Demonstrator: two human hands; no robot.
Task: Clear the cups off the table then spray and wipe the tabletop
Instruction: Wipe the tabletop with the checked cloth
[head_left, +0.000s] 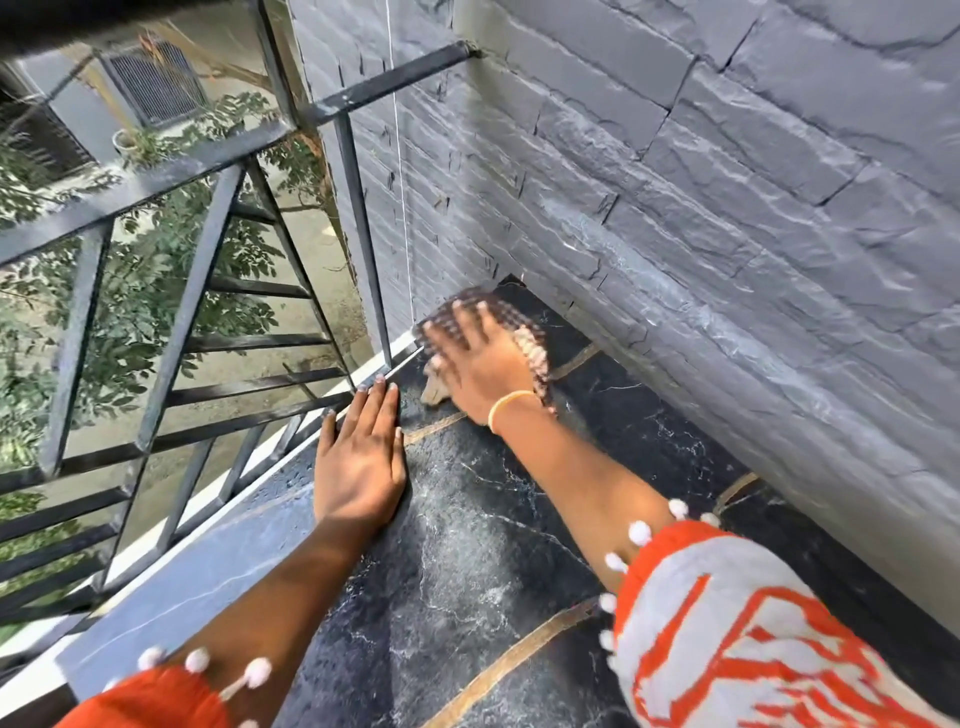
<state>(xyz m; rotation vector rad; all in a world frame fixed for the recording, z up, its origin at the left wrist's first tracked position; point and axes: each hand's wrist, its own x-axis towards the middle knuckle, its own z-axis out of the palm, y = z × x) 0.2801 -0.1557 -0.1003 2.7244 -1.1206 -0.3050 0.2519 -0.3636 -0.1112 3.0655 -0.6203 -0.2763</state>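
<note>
At 5 o'clock and 7 o'clock, closest in, sit two orange and white sleeves (727, 639) with pompom trim. Past them the dark marble tabletop (457, 561), crossed by gold seams, runs up toward 12 o'clock; it looks streaked and damp in the middle. The left hand (361, 457) lies flat on the top near its 9 o'clock edge, fingers straight and together, holding nothing, seemingly as a brace. Farther on, toward 12 o'clock, the right hand (475, 364) presses down with spread fingers on a checked cloth (524, 338), flat on it rather than closed round it; the cloth is blurred, so a wiping stroke looks under way in the far corner. No cups or spray bottle show anywhere here, so the wiping stage seems reached. A metal railing (171, 312) borders the 9 o'clock side and a grey stone wall (727, 208) the 2 o'clock side. The risk: with only flat pressure on it, the cloth could slip through the railing, or the knuckles scrape the rough wall
</note>
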